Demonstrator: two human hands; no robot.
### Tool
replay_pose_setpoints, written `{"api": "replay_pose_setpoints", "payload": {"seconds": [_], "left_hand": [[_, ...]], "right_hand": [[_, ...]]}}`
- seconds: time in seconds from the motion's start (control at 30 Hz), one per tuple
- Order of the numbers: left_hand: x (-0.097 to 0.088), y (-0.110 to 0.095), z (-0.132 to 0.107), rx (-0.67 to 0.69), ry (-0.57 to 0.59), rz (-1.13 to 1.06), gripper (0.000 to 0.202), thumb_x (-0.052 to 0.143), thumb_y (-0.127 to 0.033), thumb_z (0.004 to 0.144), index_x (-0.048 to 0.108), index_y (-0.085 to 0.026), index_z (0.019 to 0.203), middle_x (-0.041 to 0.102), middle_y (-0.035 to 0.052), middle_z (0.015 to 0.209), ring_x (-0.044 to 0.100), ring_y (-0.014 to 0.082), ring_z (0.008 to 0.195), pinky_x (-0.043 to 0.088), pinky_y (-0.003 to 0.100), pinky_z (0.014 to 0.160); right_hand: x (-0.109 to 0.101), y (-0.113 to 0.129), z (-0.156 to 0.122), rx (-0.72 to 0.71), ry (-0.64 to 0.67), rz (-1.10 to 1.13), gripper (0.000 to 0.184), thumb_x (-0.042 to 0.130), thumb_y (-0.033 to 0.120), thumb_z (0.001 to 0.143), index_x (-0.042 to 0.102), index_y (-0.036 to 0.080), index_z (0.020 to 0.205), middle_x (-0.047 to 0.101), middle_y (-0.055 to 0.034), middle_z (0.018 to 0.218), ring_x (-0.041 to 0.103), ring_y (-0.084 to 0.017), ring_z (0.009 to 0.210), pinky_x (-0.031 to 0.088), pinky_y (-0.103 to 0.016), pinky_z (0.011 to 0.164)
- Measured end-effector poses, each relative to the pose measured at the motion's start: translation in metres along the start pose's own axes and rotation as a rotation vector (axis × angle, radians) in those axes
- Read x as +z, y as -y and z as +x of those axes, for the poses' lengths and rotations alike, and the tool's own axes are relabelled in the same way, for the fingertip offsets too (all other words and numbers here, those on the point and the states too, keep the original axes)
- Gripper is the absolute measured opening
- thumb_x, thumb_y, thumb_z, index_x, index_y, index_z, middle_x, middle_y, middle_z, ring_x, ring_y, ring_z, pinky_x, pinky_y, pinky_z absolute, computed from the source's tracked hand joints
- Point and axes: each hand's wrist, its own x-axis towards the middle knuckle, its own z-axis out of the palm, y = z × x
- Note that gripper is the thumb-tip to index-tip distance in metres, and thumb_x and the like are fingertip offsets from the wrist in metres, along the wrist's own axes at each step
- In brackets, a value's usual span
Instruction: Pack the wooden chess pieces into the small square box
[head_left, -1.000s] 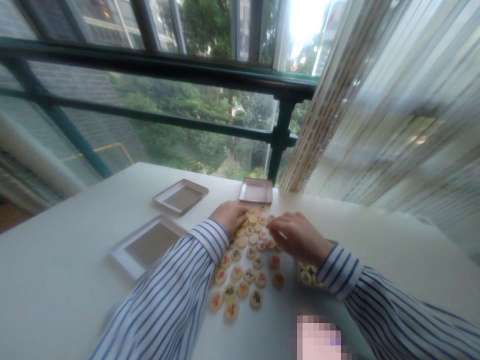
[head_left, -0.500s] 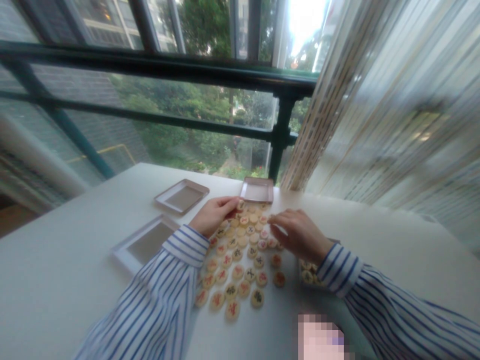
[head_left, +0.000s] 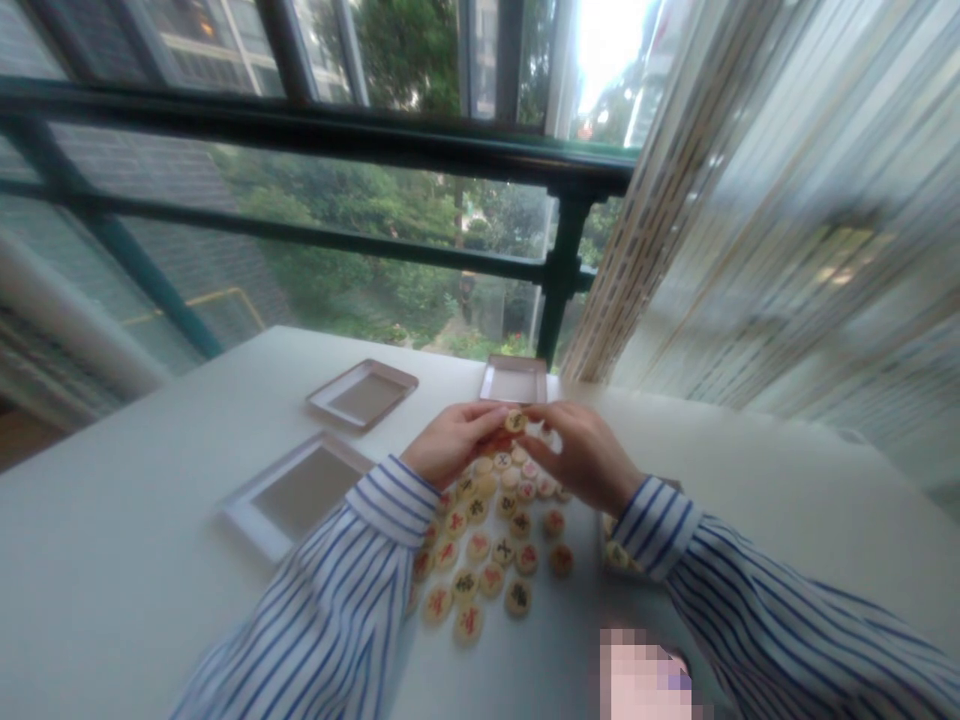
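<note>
A round wooden Chinese chess piece [head_left: 515, 421] with a dark character is raised above the others, between the fingertips of both hands. My left hand [head_left: 459, 440] is closed on its left side. From the right, my right hand [head_left: 589, 447] has its forefinger and thumb closed around the piece's edge. Beneath and in front of the hands, many more pieces with red or black characters, such as a red-marked piece [head_left: 469, 622], lie spread over the white table [head_left: 135, 520]. A few lie blank side up, and those under my hands are partly hidden.
Shallow empty trays or lids stand at the back left [head_left: 363, 394], at the left [head_left: 292, 495] and at the far edge [head_left: 514, 378]. A box of pieces [head_left: 619, 555] is partly covered by my right sleeve. Beyond the table are a green railing [head_left: 330, 235] and a string curtain [head_left: 750, 230].
My left hand has moved right, bringing the piece along. My right hand has shifted left and up, and its fingers now meet the piece at the left fingertips.
</note>
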Motion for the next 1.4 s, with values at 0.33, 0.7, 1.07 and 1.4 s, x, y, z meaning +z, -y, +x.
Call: {"api": "replay_pose_setpoints", "payload": {"seconds": [0.33,0.7,1.07,1.4], "left_hand": [[0.001,0.003,0.001,-0.027,0.052,-0.028,0.030,0.067,-0.025,0.073,0.066,-0.012,0.101,0.068,0.0103,0.096,0.063,0.0136,0.080,0.050,0.025,0.075],[0.020,0.003,-0.009,-0.029,0.070,0.061,0.033,0.069,-0.033,0.070,0.067,-0.012,0.096,0.068,0.0096,0.087,0.064,0.0153,0.076,0.049,0.027,0.071],[0.048,0.020,-0.026,-0.024,0.167,0.274,0.032,0.070,-0.031,0.067,0.067,-0.015,0.095,0.066,0.0032,0.076,0.058,0.0118,0.068,0.044,0.023,0.065],[0.074,0.022,-0.035,0.020,0.231,0.400,0.028,0.065,-0.034,0.071,0.066,-0.013,0.088,0.064,0.0039,0.072,0.055,0.0120,0.064,0.041,0.023,0.061]], "right_hand": [[-0.001,0.003,-0.003,0.037,-0.039,0.003,0.023,0.054,0.035,0.084,0.061,0.019,0.099,0.065,-0.0066,0.089,0.057,-0.017,0.080,0.041,-0.030,0.075],[-0.017,0.002,-0.019,0.012,-0.033,0.001,0.023,0.056,0.033,0.083,0.061,0.020,0.101,0.064,-0.0060,0.090,0.057,-0.016,0.082,0.041,-0.029,0.076],[-0.036,0.002,-0.060,-0.051,0.001,-0.007,0.023,0.052,0.034,0.086,0.059,0.019,0.101,0.064,-0.0068,0.092,0.056,-0.018,0.087,0.039,-0.031,0.077],[-0.053,0.003,-0.086,-0.058,0.006,0.009,0.020,0.052,0.032,0.086,0.059,0.019,0.100,0.065,-0.0062,0.093,0.056,-0.018,0.086,0.039,-0.031,0.077]]}}
